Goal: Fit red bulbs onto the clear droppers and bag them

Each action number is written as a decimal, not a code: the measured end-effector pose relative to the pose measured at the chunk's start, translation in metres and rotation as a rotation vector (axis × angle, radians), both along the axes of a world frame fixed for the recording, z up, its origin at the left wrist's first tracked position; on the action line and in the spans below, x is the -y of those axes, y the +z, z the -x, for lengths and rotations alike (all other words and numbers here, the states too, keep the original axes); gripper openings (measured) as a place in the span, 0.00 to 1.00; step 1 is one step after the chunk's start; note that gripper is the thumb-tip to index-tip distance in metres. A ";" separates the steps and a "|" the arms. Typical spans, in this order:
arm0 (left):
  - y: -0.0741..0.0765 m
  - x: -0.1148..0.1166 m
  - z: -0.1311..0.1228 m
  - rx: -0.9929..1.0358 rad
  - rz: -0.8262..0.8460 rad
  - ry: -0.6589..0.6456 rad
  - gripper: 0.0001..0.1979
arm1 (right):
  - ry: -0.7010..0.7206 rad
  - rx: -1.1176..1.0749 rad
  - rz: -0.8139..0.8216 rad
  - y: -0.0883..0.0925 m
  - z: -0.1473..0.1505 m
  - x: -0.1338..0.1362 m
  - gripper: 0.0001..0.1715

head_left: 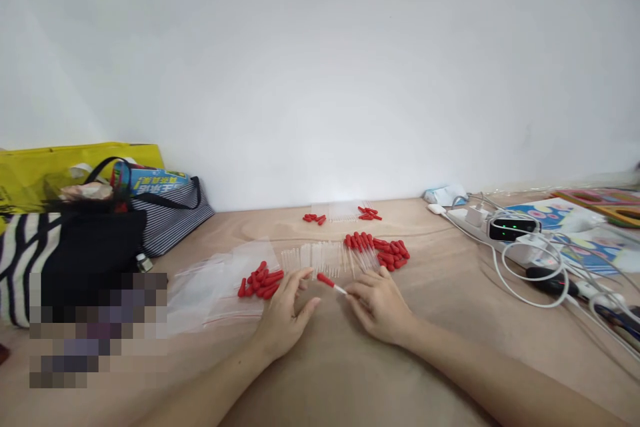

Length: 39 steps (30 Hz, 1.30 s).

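Observation:
My right hand (377, 303) pinches the clear tube end of a dropper (326, 279), whose red rubber bulb points up and left toward my other hand. My left hand (290, 310) has its thumb and fingers apart, with nothing between them, just left of that bulb. Beside its fingers is a pile of loose red bulbs (261, 282). Thin clear tubes (313, 257) lie in a row beyond both hands. Past my right hand, several tubes fitted with red bulbs (359, 241) lie side by side, next to another pile of red bulbs (393, 253).
Clear zip bags (200, 293) lie to the left, near a striped bag (173, 213) and a black bag (120, 240). Farther back are more tubes and red bulbs (370, 213). A power strip (465, 227) with tangled white cables (505, 273) occupies the right side. A wall stands behind.

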<state>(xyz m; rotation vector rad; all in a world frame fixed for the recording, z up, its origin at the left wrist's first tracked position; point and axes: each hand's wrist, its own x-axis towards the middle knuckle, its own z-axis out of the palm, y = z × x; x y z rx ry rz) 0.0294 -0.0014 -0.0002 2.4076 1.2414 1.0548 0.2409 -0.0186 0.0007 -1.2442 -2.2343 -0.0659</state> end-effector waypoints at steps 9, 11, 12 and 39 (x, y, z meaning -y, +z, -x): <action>0.009 0.005 -0.001 -0.111 0.120 -0.087 0.13 | -0.530 -0.160 0.073 0.003 -0.007 -0.054 0.13; 0.012 0.006 -0.002 -0.125 0.123 -0.107 0.10 | -0.550 -0.119 0.089 0.003 -0.003 -0.060 0.13; 0.013 0.007 -0.002 -0.133 0.122 -0.111 0.09 | -0.556 -0.099 0.103 0.004 -0.001 -0.062 0.12; 0.006 0.003 -0.004 -0.184 -0.025 -0.009 0.05 | -0.480 -0.201 0.053 -0.011 -0.087 -0.053 0.15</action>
